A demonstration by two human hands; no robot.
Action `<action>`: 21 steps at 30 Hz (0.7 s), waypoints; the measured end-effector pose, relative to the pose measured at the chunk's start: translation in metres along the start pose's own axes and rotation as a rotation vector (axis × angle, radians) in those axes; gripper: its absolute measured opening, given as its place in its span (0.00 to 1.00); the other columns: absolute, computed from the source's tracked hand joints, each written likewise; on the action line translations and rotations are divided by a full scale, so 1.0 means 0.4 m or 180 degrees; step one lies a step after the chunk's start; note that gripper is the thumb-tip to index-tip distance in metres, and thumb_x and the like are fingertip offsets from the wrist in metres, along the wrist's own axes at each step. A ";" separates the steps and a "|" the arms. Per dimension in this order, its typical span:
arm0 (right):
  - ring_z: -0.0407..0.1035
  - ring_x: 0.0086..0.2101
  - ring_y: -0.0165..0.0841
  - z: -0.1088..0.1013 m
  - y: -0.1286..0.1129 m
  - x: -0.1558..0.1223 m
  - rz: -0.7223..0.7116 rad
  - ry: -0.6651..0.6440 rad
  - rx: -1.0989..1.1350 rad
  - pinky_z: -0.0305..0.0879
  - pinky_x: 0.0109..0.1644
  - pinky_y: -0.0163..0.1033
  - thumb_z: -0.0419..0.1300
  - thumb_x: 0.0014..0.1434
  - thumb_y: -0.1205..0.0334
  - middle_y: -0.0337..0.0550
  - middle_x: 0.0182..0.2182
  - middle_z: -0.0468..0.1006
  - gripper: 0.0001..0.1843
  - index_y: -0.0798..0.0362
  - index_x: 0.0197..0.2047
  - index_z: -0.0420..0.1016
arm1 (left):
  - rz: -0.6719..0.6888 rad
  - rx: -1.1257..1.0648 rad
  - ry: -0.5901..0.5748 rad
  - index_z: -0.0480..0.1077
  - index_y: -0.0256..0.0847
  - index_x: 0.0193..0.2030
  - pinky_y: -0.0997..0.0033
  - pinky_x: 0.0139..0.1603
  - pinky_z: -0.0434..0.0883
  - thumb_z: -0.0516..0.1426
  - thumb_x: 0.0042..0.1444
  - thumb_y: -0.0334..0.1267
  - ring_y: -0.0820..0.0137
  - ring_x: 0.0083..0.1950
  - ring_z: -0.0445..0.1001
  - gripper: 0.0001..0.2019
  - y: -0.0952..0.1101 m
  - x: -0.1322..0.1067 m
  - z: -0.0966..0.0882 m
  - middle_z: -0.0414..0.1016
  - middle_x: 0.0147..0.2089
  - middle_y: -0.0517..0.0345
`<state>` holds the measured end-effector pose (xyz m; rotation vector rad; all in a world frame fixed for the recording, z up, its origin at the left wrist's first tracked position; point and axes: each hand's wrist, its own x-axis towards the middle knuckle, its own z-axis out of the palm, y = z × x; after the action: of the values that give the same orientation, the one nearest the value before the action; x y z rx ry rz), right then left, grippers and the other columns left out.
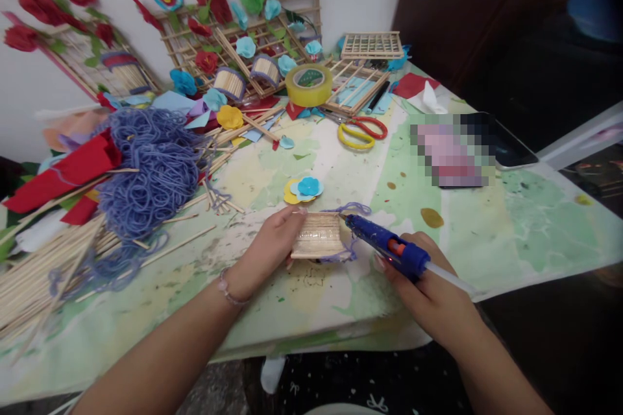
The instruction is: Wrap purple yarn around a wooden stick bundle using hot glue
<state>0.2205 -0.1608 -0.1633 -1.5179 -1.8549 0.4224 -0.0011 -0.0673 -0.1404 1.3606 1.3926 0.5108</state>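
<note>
My left hand (275, 240) grips the left side of a small curved panel of thin wooden sticks (317, 235), holding it just over the table. Purple yarn (348, 253) trails from the panel's right side. In my right hand (428, 272) is a blue hot glue gun (387, 243) with a pale glue stick (450, 277) coming out of its back. The gun's nozzle is at the panel's upper right corner; whether it touches is too small to tell. Just behind the panel lie layered paper flowers (306, 189) in yellow and blue.
A heap of purple yarn (150, 168) and many loose sticks (43, 285) cover the left. Behind are yellow tape (309, 85), scissors (363, 131) and stick lattices (292, 6) with paper flowers against the wall. A dark phone (506, 139) lies at the right edge of the patterned tablecloth (525, 220).
</note>
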 end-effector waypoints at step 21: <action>0.68 0.32 0.41 -0.090 0.143 0.153 0.1301 0.0188 -0.0291 0.65 0.35 0.48 0.55 0.59 0.42 0.47 0.30 0.72 0.20 0.53 0.35 0.68 | 0.0190 -0.0150 -0.0036 0.64 0.40 0.31 0.74 0.28 0.59 0.53 0.56 0.52 0.72 0.28 0.61 0.16 -0.020 -0.003 0.001 0.61 0.26 0.64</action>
<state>0.2822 -0.0937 -0.1556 -1.9572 -1.5329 0.4774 -0.0046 -0.0705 -0.1469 1.3682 1.3260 0.5712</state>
